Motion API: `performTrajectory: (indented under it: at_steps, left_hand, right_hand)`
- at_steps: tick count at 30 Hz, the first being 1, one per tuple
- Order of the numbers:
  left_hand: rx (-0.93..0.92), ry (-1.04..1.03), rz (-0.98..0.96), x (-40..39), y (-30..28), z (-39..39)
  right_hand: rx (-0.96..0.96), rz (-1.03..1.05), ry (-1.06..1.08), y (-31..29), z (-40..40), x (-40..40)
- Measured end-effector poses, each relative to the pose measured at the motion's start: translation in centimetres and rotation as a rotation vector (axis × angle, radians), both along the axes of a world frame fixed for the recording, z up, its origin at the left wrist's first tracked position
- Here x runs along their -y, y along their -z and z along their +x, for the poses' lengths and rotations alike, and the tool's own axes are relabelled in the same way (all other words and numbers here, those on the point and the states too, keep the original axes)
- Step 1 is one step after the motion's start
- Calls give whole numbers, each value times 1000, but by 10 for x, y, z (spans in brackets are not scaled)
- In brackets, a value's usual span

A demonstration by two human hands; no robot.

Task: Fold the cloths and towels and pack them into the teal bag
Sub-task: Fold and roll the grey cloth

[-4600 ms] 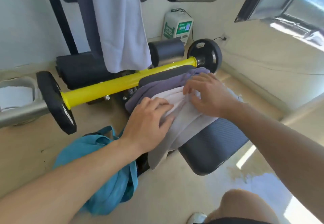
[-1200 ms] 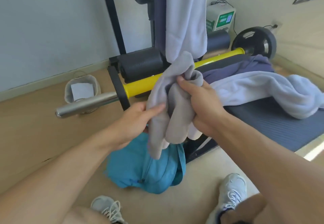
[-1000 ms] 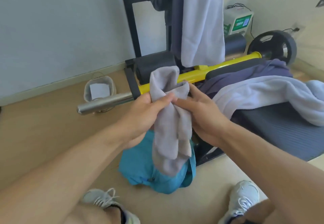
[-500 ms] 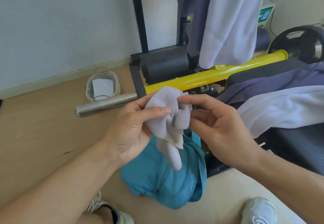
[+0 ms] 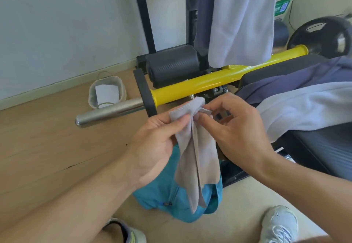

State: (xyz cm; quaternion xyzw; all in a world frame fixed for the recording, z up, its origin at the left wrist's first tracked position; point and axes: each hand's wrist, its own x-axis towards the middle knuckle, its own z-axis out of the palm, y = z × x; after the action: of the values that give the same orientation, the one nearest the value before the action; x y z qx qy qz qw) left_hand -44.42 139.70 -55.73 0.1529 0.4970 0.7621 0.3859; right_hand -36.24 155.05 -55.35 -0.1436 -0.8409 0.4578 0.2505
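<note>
Over wooden flooring beside the bench, your left hand [image 5: 152, 143] and right hand [image 5: 236, 128] pinched the grey cloth [image 5: 196, 153] above the teal bag [image 5: 163, 195]; loosening either pinch risked unfolding it.

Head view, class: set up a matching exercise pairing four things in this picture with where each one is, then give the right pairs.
Things:
1. grey cloth
2. teal bag
3. white towel
4. small bin

Places:
A. by the wall's baseboard
B. spread over the bench pad
C. pinched between the left hand and right hand
D. on the floor, under the cloth

Pairs: 1-C, 2-D, 3-B, 4-A
</note>
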Motion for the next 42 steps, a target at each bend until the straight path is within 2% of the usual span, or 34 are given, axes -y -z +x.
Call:
performTrajectory:
  at_steps: [6, 10, 16, 19, 26, 33, 42]
  left_hand:
    - [-245, -363, -238, 2, 3, -4]
    - [-409, -357, -295, 6, 2, -5]
    - [-567, -361, -342, 7, -3, -3]
    - [-561, -417, -348, 9, -4, -8]
    - [-558, -237, -383, 6, -1, -1]
    - [-505, -94, -365, 5, 3, -2]
    - [-591, -44, -380, 7, 5, 2]
  right_hand:
    - [2, 210, -82, 0, 2, 3]
    - [53, 96, -184, 0, 4, 6]
    - [41, 39, -216, -1, 1, 3]
    - [40, 65, -233, -3, 3, 2]
    - [-18, 120, -286, -2, 2, 0]
    - [9, -112, -248, -5, 1, -3]
    - [51, -207, -178, -10, 0, -6]
